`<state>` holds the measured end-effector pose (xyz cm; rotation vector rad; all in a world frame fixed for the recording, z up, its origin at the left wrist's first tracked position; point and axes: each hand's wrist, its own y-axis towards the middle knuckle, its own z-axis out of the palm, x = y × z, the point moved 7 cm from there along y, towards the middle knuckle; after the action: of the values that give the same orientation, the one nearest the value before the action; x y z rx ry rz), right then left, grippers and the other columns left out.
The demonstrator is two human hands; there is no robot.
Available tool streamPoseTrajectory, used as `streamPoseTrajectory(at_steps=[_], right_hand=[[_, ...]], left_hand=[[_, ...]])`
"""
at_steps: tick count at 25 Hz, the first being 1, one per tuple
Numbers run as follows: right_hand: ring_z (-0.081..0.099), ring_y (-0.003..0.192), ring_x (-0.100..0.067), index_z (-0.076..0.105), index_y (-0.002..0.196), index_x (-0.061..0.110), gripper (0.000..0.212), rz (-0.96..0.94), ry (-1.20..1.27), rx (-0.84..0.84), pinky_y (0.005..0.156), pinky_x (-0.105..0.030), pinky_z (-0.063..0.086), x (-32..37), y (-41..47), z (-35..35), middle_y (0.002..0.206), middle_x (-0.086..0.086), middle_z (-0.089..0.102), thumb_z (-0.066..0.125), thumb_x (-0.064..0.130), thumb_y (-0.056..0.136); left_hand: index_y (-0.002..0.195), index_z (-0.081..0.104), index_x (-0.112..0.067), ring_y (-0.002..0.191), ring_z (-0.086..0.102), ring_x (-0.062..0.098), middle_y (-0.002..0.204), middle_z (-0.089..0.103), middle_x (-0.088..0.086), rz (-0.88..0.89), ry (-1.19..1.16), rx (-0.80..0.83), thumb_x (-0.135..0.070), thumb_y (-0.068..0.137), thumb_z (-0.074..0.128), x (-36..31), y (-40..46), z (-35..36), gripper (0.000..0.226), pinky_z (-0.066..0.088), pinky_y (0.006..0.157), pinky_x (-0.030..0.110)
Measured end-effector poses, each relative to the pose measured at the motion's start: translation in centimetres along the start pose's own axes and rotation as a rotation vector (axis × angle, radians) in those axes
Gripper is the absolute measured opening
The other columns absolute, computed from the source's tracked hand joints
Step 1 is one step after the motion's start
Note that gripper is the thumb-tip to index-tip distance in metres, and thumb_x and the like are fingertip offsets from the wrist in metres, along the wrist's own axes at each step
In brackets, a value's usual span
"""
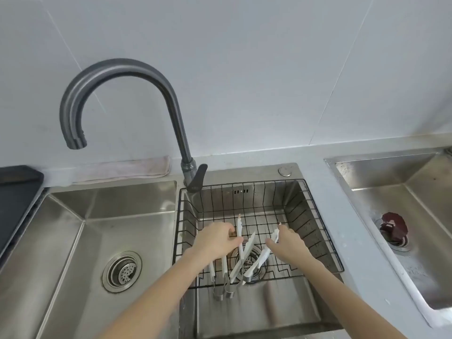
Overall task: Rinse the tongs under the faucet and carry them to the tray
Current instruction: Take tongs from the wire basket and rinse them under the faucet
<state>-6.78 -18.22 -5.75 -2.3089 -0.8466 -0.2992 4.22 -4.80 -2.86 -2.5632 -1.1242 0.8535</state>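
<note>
Several white-and-steel tongs (247,255) lie in a black wire basket (315,231) set in the middle sink basin. My left hand (215,239) rests on the tongs at the left and pinches one arm of a pair (239,231). My right hand (288,243) grips another pair (263,256) by its upper arm. The grey gooseneck faucet (117,77) arches up and left, its spout over the left basin. No water runs from it.
The left sink basin (73,241) has a round drain. A third basin (415,204) at right holds a dark red stopper (393,228). A folded cloth (127,168) lies behind the left basin. A black tray (14,196) sits at far left.
</note>
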Motion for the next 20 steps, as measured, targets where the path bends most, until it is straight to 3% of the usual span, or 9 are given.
streamPoseTrajectory(at_steps=[6, 9, 11, 13, 15, 17, 20], right_hand=[[0.052, 0.084, -0.023, 0.039, 0.124, -0.002, 0.049, 0.077, 0.084, 0.072, 0.067, -0.029, 0.042, -0.7, 0.3, 1.8, 0.115, -0.018, 0.060, 0.047, 0.032, 0.091], [0.058, 0.086, -0.027, 0.039, 0.120, -0.003, 0.043, 0.101, 0.128, 0.061, 0.066, -0.028, 0.042, -0.6, 0.4, 1.9, 0.111, -0.019, 0.063, 0.047, 0.027, 0.090], [0.061, 0.093, -0.029, 0.040, 0.116, -0.003, 0.041, 0.111, 0.153, 0.064, 0.068, -0.029, 0.043, -0.4, 0.4, 2.1, 0.110, -0.019, 0.063, 0.049, 0.026, 0.089], [0.059, 0.085, -0.026, 0.041, 0.107, -0.001, 0.036, 0.117, 0.179, 0.061, 0.066, -0.029, 0.044, 0.0, 0.1, 2.0, 0.107, -0.019, 0.064, 0.051, 0.028, 0.089], [0.055, 0.078, -0.023, 0.041, 0.103, 0.000, 0.034, 0.119, 0.201, 0.045, 0.060, -0.026, 0.042, 0.4, -0.2, 1.6, 0.105, -0.019, 0.064, 0.053, 0.029, 0.088], [0.054, 0.078, -0.022, 0.043, 0.111, -0.003, 0.040, 0.110, 0.223, 0.020, 0.057, -0.025, 0.042, 0.9, -0.6, 1.1, 0.103, -0.018, 0.062, 0.053, 0.027, 0.087], [0.062, 0.090, -0.027, 0.040, 0.121, -0.002, 0.045, 0.061, 0.258, -0.041, 0.072, -0.034, 0.052, 2.2, -1.4, 0.2, 0.111, -0.018, 0.058, 0.052, 0.026, 0.087]], left_hand=[[0.105, 0.061, -0.017, 0.087, 0.060, 0.018, 0.094, 0.066, -0.001, -0.075, 0.023, 0.090, -0.055, 0.084, 0.046, 0.0, 0.7, 2.7, 0.047, 0.046, 0.071, 0.029], [0.106, 0.062, -0.014, 0.078, 0.053, 0.016, 0.088, 0.060, -0.001, -0.082, 0.075, 0.093, -0.052, 0.084, 0.045, -0.1, 0.7, 3.1, 0.047, 0.042, 0.068, 0.027], [0.090, 0.063, -0.014, 0.074, 0.053, 0.017, 0.076, 0.059, -0.002, -0.091, 0.078, 0.094, -0.046, 0.085, 0.046, 0.0, 0.6, 3.2, 0.037, 0.041, 0.064, 0.027], [0.071, 0.055, -0.015, 0.067, 0.052, 0.019, 0.059, 0.049, -0.005, -0.101, 0.069, 0.097, -0.041, 0.084, 0.048, -0.2, 0.4, 3.1, 0.030, 0.040, 0.059, 0.026], [0.078, 0.058, -0.015, 0.065, 0.052, 0.018, 0.059, 0.049, -0.004, -0.101, 0.022, 0.096, -0.038, 0.084, 0.049, -0.2, 0.1, 2.9, 0.026, 0.041, 0.058, 0.027], [0.089, 0.062, -0.013, 0.065, 0.052, 0.017, 0.065, 0.053, -0.003, -0.096, -0.037, 0.072, -0.037, 0.083, 0.050, -0.1, -0.3, 2.4, 0.027, 0.041, 0.057, 0.027], [0.100, 0.062, -0.016, 0.071, 0.053, 0.014, 0.079, 0.059, -0.004, -0.090, -0.170, -0.005, -0.034, 0.083, 0.051, 0.3, -1.3, 1.6, 0.028, 0.040, 0.062, 0.025]])
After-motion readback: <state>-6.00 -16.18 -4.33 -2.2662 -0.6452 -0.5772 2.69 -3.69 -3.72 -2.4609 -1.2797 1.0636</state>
